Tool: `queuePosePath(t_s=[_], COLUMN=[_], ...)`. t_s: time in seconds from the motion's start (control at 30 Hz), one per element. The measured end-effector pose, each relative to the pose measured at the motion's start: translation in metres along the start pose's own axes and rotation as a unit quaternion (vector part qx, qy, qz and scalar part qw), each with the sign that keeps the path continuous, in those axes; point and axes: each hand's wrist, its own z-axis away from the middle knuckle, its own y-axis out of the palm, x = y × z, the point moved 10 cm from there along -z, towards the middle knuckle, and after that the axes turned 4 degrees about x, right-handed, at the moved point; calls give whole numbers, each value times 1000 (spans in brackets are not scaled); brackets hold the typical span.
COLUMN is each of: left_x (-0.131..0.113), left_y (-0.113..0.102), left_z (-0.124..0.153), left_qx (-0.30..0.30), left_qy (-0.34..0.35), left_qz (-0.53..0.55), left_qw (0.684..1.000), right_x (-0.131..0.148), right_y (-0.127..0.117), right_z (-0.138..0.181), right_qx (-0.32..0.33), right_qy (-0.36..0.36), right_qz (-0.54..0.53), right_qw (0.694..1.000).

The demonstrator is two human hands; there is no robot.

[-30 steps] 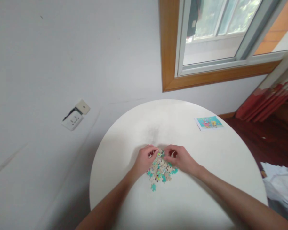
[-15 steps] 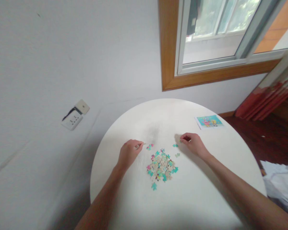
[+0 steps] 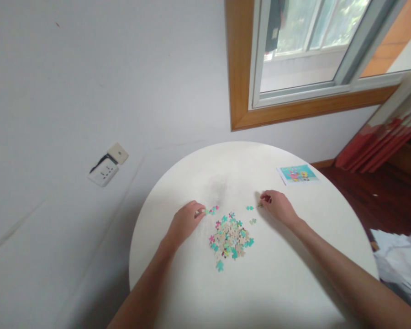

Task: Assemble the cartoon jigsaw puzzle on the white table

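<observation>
A loose heap of jigsaw puzzle pieces (image 3: 231, 238), some teal or pink and others showing plain backs, lies on the white round table (image 3: 260, 283). Left of and above the heap, my left hand (image 3: 189, 218) pinches a small pale-green puzzle piece (image 3: 206, 212) beside a few pink and teal pieces (image 3: 213, 209). My right hand (image 3: 276, 204) is closed at the upper right of the heap, its fingertips on a small dark-yellowish puzzle piece (image 3: 260, 205). Close to its left are teal pieces (image 3: 250, 208), with a paler piece (image 3: 253, 221) below.
A teal picture card with cartoon figures (image 3: 299, 174) lies near the table's far right edge. The wall with a socket (image 3: 104, 172) borders the left side. Beyond the table at right are white papers (image 3: 402, 258) and a red and white curtain (image 3: 370, 137).
My left hand has turned its piece, now pale green, down beside the pink and teal pieces. My right hand has shifted slightly right, and its piece is lower.
</observation>
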Motion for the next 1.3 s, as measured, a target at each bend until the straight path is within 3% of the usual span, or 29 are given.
queuePosePath(t_s=[0.13, 0.33, 0.4, 0.57, 0.83, 0.97, 1.1, 1.3], left_x=[0, 10, -3, -52, -55, -42, -34, -48], left_y=[7, 1, 3, 27, 25, 12, 9, 12], left_z=[0, 0, 1, 12, 10, 9, 12, 18], left_qx=[16, -8, 3, 103, 90, 64, 77, 91], left_qy=[16, -2, 32, 137, 135, 128, 129, 155], left_qz=[36, 52, 86, 136, 142, 82, 51, 64], left_qw=[999, 999, 996, 976, 977, 986, 987, 982], right_x=[24, 58, 61, 73, 138, 145, 146, 147], right_y=[-2, 14, 20, 33, 51, 61, 64, 70], right_z=[7, 22, 24, 31, 75, 80, 80, 78], right_qx=[-21, 15, 25, 51, 107, 120, 120, 115], right_qy=[-62, -144, -153, -182, -368, -369, -365, -349], right_qz=[-25, -67, -70, -82, -48, 6, 38, 62], right_qw=[998, 987, 985, 978, 922, 922, 922, 928])
